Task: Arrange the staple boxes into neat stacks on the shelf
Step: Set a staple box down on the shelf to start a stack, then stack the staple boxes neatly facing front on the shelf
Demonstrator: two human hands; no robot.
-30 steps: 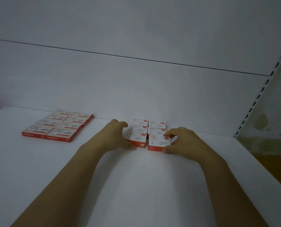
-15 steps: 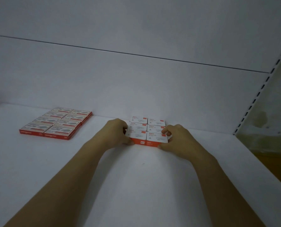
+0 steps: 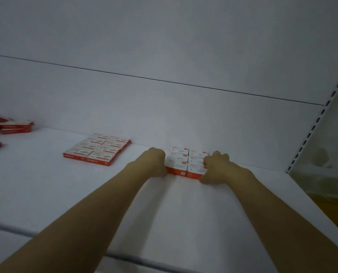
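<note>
Left hand (image 3: 154, 162), right hand (image 3: 218, 167) clamp staple boxes (image 3: 186, 164) from both sides; two columns run toward back wall (image 3: 164, 115).

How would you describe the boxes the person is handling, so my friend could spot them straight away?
On the white shelf, look toward the right end of the white back wall. There the left hand and right hand hold a block of white-topped, orange-sided staple boxes. Unlike the flat grid of red boxes to its left, it stands taller.

A shop: white display shelf (image 3: 184, 213), slotted upright (image 3: 310, 134), boxed stock (image 3: 97, 152).
</note>
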